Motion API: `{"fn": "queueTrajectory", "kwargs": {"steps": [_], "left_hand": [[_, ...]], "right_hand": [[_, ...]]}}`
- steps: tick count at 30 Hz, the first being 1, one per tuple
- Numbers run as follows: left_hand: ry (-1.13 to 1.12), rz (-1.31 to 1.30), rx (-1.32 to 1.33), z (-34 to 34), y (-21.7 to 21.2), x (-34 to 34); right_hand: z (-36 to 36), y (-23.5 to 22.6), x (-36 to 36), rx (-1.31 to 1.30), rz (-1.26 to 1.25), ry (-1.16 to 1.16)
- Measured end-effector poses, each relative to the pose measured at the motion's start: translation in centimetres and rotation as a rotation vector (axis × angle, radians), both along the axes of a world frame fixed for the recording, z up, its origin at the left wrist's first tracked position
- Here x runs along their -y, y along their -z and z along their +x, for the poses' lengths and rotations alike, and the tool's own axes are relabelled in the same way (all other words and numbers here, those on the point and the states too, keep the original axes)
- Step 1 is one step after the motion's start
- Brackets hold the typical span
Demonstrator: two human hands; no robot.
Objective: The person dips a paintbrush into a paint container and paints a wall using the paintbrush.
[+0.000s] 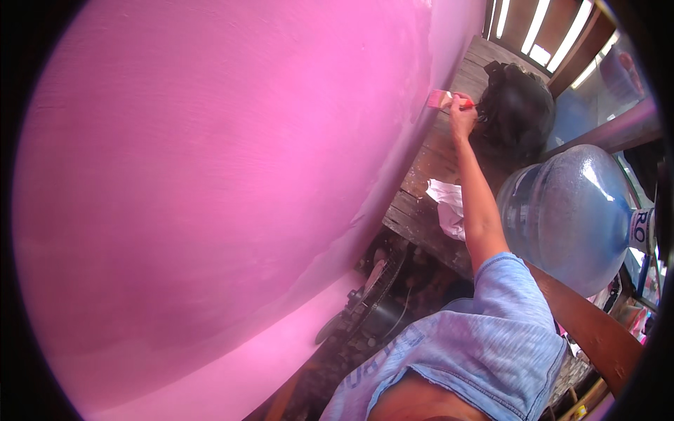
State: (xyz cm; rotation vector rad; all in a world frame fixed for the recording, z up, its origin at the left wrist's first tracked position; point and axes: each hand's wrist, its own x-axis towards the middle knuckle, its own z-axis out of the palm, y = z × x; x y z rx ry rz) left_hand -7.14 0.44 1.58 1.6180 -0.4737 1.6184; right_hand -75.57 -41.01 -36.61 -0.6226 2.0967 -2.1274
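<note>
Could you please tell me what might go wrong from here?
Pink paint might drip from the paintbrush in the right hand onto the wooden planks below. The knuckles or brush handle could bump the black bag-like bundle close to the hand. The large translucent water jug appears close to the right forearm, so a backward swing might knock it.

A flat paintbrush (440, 99), with pink bristles and some red on its handle, points sideways at the right edge of the big pink wall (232, 168). The wall looks streaky.
</note>
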Motion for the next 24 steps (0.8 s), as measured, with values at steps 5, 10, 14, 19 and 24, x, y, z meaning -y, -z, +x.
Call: {"fn": "queueTrajectory", "kwargs": {"steps": [5, 10, 14, 19, 24], "left_hand": [[0.022, -0.013, 0.022, -0.2, 0.2, 0.6], [0.032, -0.013, 0.033, -0.5, 0.4, 0.8], [0.042, -0.018, 0.041, 0.7, 0.7, 0.4], [0.046, -0.009, 0.057, 3.7, 0.8, -2.1], [0.056, -0.006, 0.047, 4.7, 2.0, -2.6]], "right_hand": [[2.7, -2.9, -0.1, 0.255, -0.223, -0.021], [2.6, -1.7, -2.5, 0.454, -0.374, 0.009], [3.6, -0.3, -1.7, 0.106, 0.114, -0.054], [3.6, -2.6, -2.9, 0.558, -0.440, -0.064], [5.6, -1.0, -4.1, 0.086, 0.144, -0.031]]}}
